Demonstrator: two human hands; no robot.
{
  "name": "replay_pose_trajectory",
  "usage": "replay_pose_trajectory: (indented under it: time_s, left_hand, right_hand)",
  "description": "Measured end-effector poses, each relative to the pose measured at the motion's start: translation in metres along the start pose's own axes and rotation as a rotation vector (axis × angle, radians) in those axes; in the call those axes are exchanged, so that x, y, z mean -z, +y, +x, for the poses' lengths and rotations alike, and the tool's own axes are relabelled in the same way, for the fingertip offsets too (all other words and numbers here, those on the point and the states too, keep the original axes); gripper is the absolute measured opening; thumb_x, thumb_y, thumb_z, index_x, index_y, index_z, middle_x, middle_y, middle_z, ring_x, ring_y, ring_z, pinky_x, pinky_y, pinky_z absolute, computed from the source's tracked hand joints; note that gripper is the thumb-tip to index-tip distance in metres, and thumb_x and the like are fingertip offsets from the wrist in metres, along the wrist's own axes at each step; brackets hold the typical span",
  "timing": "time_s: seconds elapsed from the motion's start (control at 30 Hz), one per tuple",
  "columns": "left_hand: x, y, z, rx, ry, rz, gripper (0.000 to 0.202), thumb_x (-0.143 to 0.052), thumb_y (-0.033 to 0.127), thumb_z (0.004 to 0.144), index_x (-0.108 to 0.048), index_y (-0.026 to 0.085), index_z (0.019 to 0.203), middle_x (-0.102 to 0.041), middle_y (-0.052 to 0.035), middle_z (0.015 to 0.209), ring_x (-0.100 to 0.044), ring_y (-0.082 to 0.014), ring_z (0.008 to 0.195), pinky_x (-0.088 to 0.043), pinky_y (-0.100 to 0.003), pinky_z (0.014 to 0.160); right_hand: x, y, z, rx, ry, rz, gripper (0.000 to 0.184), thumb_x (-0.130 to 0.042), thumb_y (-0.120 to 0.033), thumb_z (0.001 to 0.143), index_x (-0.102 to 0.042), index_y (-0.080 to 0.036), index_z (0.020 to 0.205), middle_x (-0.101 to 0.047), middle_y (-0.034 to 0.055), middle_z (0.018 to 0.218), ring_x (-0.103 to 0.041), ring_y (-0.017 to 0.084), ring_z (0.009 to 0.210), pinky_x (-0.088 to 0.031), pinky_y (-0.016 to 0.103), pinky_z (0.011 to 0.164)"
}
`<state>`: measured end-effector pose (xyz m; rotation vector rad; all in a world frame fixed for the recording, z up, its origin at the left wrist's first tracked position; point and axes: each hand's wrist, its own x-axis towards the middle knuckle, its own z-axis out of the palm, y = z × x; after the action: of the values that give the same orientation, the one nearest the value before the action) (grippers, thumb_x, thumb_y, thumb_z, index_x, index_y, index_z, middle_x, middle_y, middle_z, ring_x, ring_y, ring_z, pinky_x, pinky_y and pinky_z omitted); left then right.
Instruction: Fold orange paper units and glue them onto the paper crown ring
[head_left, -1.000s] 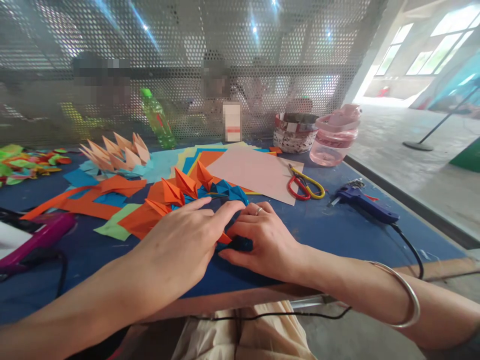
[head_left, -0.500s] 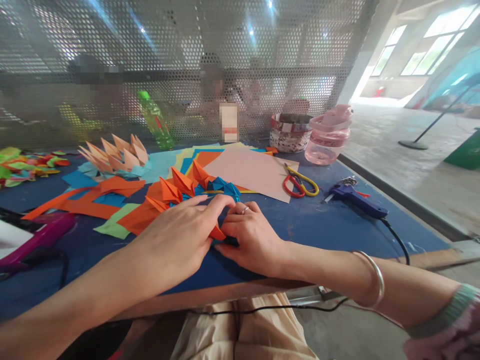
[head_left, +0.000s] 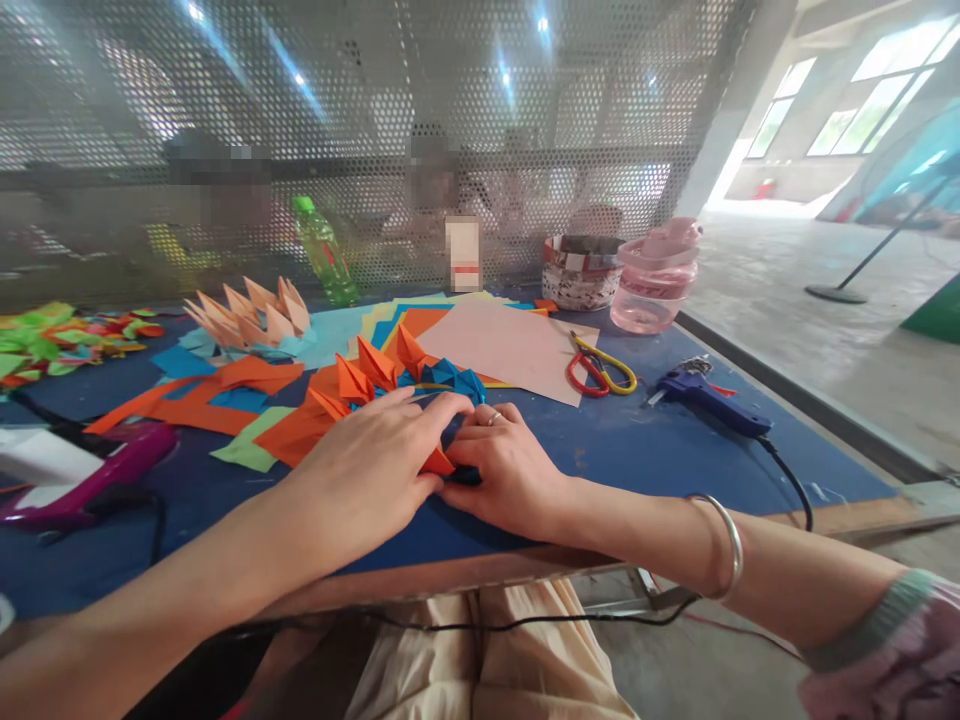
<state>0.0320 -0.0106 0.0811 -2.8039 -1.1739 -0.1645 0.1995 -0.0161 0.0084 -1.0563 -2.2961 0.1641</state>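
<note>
A folded-paper ring (head_left: 376,362) with orange points and a blue base lies at the front of the table. My left hand (head_left: 360,475) is curled over its near side, thumb and fingers closed on an orange fold. Against it, my right hand (head_left: 506,470) pinches the right end of the same ring, beside the blue folds. The fingers of both hands nearly meet, and the part of the ring between them is mostly hidden. Loose orange paper (head_left: 300,425) and a green paper piece (head_left: 251,440) lie left of my left hand.
Paper sheets (head_left: 487,340), scissors (head_left: 600,365) and a blue glue gun (head_left: 705,395) lie beyond my hands. A magenta glue gun (head_left: 112,475) is on the left. Behind stand a peach paper ring (head_left: 251,315), a green bottle (head_left: 326,250), a patterned basket (head_left: 581,275) and a pink jug (head_left: 652,285).
The camera view has shifted slightly, so the things on the left appear farther right. Both hands keep their grip on the folded-paper ring, with only slight finger movement.
</note>
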Motion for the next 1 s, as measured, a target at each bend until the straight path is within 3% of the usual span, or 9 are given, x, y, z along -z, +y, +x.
replay_pose_trajectory:
  time_s: [0.23, 0.47, 0.67, 0.8, 1.0]
  left_hand:
    - [0.001, 0.004, 0.002, 0.040, 0.006, -0.034, 0.047, -0.055, 0.010, 0.076, -0.052, 0.029, 0.119, -0.070, -0.0030, 0.108, -0.061, -0.0276, 0.113, -0.051, -0.039, 0.089]
    - [0.005, 0.006, 0.007, 0.084, -0.020, -0.068, 0.034, -0.054, 0.014, 0.080, -0.056, 0.025, 0.112, -0.068, -0.0057, 0.117, -0.056, -0.0279, 0.122, -0.048, -0.041, 0.099]
    - [0.013, 0.006, 0.002, 0.109, -0.113, -0.057, 0.070, -0.066, 0.018, 0.075, -0.042, 0.024, 0.140, -0.057, -0.0086, 0.139, -0.053, -0.0307, 0.127, -0.042, -0.047, 0.106]
    - [0.014, 0.008, -0.002, 0.062, -0.098, 0.010, 0.076, -0.066, 0.016, 0.074, -0.037, 0.022, 0.144, -0.063, -0.0096, 0.131, -0.056, -0.0312, 0.123, -0.040, -0.049, 0.108]
    - [0.010, 0.010, 0.000, 0.033, -0.040, 0.048, 0.059, -0.052, 0.009, 0.080, -0.044, 0.021, 0.138, -0.069, -0.0087, 0.120, -0.063, -0.0260, 0.113, -0.039, -0.047, 0.108]
  right_hand:
    - [0.003, -0.002, 0.002, 0.006, -0.015, 0.006, 0.022, -0.069, -0.030, 0.081, -0.060, -0.017, 0.065, -0.065, 0.0000, 0.071, -0.055, 0.019, 0.087, -0.028, 0.033, 0.077]
    - [0.002, -0.002, 0.002, 0.001, -0.023, 0.004, 0.022, -0.067, -0.030, 0.083, -0.060, -0.017, 0.065, -0.066, 0.0005, 0.071, -0.055, 0.019, 0.090, -0.029, 0.033, 0.078]
    - [0.004, 0.000, 0.001, -0.035, -0.048, -0.010, 0.021, -0.069, -0.035, 0.082, -0.063, -0.017, 0.073, -0.067, 0.0018, 0.076, -0.054, 0.020, 0.090, -0.028, 0.033, 0.074]
    - [0.005, -0.001, 0.001, -0.050, -0.056, -0.005, 0.019, -0.071, -0.034, 0.079, -0.063, -0.017, 0.076, -0.067, 0.0022, 0.078, -0.053, 0.021, 0.091, -0.028, 0.033, 0.074]
    - [0.005, -0.002, 0.001, -0.037, -0.061, 0.009, 0.018, -0.070, -0.033, 0.080, -0.062, -0.017, 0.074, -0.066, 0.0010, 0.078, -0.053, 0.019, 0.090, -0.028, 0.032, 0.075]
